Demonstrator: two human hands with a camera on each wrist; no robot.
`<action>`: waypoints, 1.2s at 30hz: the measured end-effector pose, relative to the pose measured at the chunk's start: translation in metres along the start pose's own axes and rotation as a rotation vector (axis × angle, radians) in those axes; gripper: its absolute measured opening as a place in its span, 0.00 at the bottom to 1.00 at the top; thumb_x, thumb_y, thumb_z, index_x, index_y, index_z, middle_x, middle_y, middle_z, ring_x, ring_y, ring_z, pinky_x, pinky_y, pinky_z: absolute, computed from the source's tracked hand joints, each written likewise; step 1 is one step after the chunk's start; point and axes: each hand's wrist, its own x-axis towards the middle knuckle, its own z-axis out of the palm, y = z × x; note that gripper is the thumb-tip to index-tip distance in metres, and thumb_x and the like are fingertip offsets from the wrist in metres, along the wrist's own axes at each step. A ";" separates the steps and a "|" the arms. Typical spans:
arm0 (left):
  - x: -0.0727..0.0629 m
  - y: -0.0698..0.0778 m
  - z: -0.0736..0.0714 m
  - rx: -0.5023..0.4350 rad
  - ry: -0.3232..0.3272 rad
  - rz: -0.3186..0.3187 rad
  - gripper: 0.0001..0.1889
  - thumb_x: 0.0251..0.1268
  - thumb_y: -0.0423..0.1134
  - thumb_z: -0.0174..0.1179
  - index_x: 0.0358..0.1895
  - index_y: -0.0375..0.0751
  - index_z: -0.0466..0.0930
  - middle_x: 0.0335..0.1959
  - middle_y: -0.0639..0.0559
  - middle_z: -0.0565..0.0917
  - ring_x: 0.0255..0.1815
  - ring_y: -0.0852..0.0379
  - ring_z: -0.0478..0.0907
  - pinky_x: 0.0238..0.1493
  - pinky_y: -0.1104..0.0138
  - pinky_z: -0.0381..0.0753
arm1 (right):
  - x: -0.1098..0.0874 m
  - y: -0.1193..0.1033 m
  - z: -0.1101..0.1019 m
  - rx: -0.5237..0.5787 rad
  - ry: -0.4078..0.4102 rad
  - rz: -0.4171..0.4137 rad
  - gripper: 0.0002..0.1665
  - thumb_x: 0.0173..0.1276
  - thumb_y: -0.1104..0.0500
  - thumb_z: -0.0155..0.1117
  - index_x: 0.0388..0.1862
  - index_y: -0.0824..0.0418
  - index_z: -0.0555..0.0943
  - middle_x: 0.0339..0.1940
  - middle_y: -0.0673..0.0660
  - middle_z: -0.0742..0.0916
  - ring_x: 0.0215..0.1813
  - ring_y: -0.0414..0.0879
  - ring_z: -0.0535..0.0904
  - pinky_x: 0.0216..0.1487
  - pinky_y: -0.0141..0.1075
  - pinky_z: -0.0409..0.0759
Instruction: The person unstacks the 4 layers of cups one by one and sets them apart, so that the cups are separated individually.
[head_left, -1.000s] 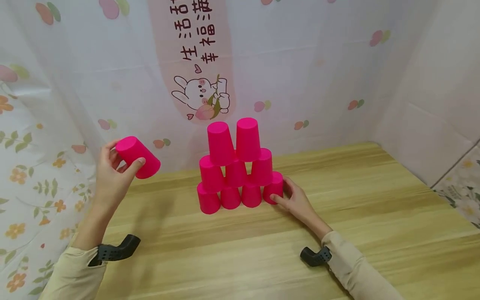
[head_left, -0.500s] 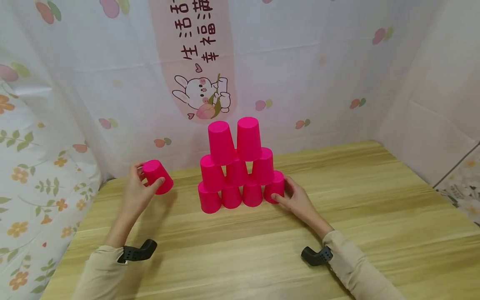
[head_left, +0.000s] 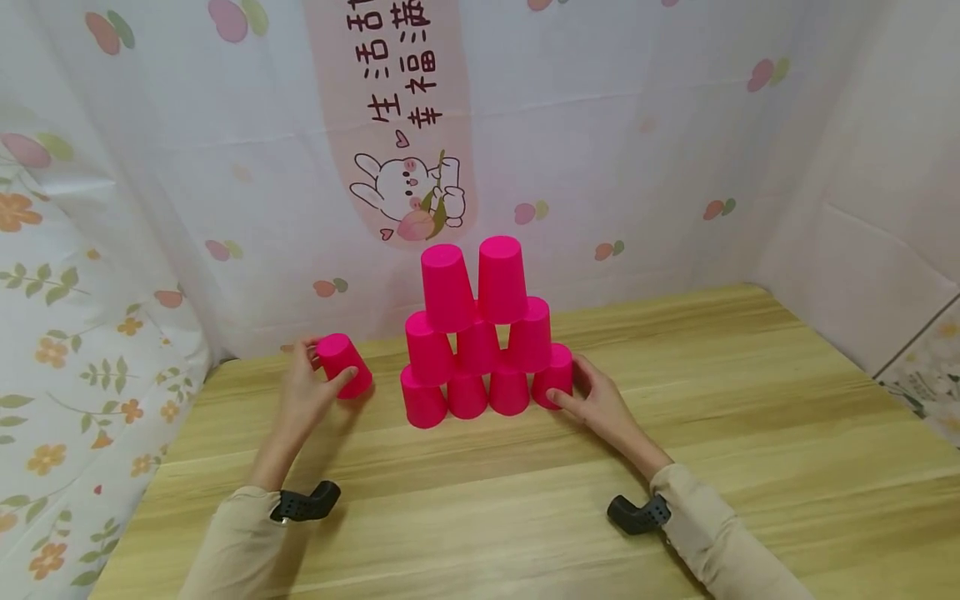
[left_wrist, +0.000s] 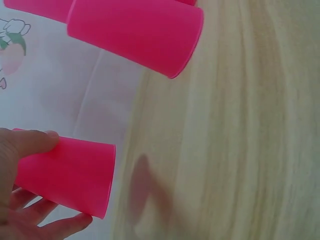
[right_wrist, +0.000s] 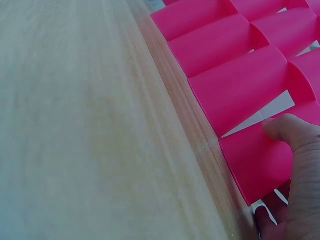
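Note:
My left hand (head_left: 303, 402) holds a bright pink cup (head_left: 343, 367) upside down and slightly tilted, left of a cup pyramid. In the left wrist view, the thumb lies along one side of this cup (left_wrist: 70, 175) and fingers support the other, with a shadow on the table beyond its rim. The pyramid of matching upturned cups has a bottom row (head_left: 467, 396), a middle row (head_left: 430, 350) of three and two top cups (head_left: 502, 282) side by side. My right hand (head_left: 606, 410) grips the bottom row's rightmost cup (head_left: 552, 373), thumb on its near side (right_wrist: 260, 160).
The wood-grain table (head_left: 480, 517) extends around the pyramid. Behind it hangs a white curtain (head_left: 660, 150) printed with a rabbit and lettering; a floral curtain (head_left: 67, 375) is at the left. Each wrist wears a black camera mount (head_left: 307, 502).
My left hand has lowered its cup and carried it rightward, closer to the pyramid, and the cup is less tilted. My right hand keeps its grip on the same bottom cup.

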 end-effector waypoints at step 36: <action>0.006 0.124 0.007 -0.253 -0.032 0.336 0.30 0.62 0.37 0.59 0.67 0.42 0.60 0.66 0.50 0.65 0.65 0.52 0.62 0.63 0.51 0.63 | 0.006 0.034 0.000 -0.025 0.008 -0.018 0.36 0.58 0.59 0.69 0.64 0.63 0.67 0.58 0.61 0.76 0.60 0.55 0.70 0.62 0.48 0.66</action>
